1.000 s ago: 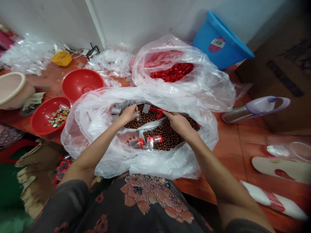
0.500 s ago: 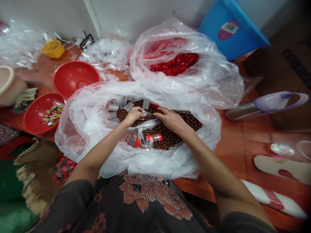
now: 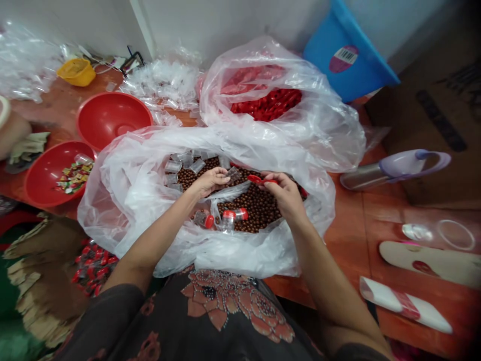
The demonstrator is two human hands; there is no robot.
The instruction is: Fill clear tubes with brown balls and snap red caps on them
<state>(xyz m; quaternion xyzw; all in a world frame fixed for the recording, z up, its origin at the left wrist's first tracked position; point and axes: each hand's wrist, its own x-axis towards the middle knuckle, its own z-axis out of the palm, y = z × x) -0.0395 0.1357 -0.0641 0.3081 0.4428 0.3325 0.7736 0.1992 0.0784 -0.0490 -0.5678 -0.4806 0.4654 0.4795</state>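
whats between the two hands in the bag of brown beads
In the head view, a small clear plastic vial lies at the left hand's fingertips, then brown beads, then the red plastic piece pinched by the right hand.

An oval purplish-pink sticker [image 3: 343, 58] on the blue plastic tub [image 3: 361, 82] carries a white barcode patch, its bars visible but any digits too small to read. The cardboard box [image 3: 421, 160] beside it shows dark printed marks, too blurred to read.
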